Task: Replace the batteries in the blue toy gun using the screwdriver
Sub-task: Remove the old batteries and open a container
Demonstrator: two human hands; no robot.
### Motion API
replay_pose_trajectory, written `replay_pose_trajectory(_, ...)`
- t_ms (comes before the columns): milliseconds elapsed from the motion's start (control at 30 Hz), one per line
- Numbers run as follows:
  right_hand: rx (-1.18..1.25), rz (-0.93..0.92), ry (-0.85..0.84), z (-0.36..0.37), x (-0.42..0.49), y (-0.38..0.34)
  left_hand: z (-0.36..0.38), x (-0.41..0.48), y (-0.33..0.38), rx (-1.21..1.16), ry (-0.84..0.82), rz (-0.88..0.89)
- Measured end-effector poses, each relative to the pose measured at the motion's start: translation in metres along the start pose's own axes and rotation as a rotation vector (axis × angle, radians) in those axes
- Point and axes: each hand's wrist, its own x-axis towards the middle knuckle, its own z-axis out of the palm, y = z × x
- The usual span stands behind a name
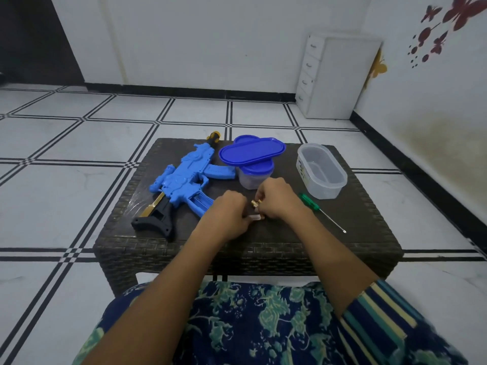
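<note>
The blue toy gun [184, 177] with a black stock lies on the left half of the dark wicker table [363, 227]. The green-handled screwdriver [320, 210] lies on the table to the right of my hands. My left hand [232, 212] and my right hand [274, 200] meet at the table's middle, fingers curled. Gold-ended batteries [255, 204] show between them, and a pale one [255, 217] lies under my fingers. Which hand holds which battery is partly hidden.
A clear oval container [321, 171] stands open at the right rear. Its blue lid [253, 151] rests on another small lidded container [254, 176] behind my hands. A white drawer unit [334, 75] stands against the far wall.
</note>
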Motion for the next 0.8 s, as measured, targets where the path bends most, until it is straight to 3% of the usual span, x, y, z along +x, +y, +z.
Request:
replay_pose_trajectory(100,-0.012,-0.002,0.027,0.001,-0.003,0.001,0.009,0.0,0.005,-0.037,0.017,0.022)
replay_pose_trajectory(300,0.01,-0.014,0.035,0.001,-0.004,0.004,0.013,0.019,0.007,0.0,-0.121,0.045)
replay_pose_trajectory(433,0.187,-0.046,0.111,-0.008,-0.005,0.017,0.003,0.026,0.003,-0.023,-0.139,0.025)
replay_pose_trajectory(533,0.404,0.023,0.302,-0.029,-0.009,0.037,-0.007,0.028,0.002,-0.212,-0.019,-0.048)
replay_pose_trajectory(667,0.609,0.23,0.672,-0.063,-0.008,0.07,0.005,0.05,0.041,-0.58,0.352,-0.192)
replay_pose_trajectory(800,0.608,0.345,0.755,-0.077,0.008,0.094,0.024,0.085,0.101,-0.796,0.548,-0.263)
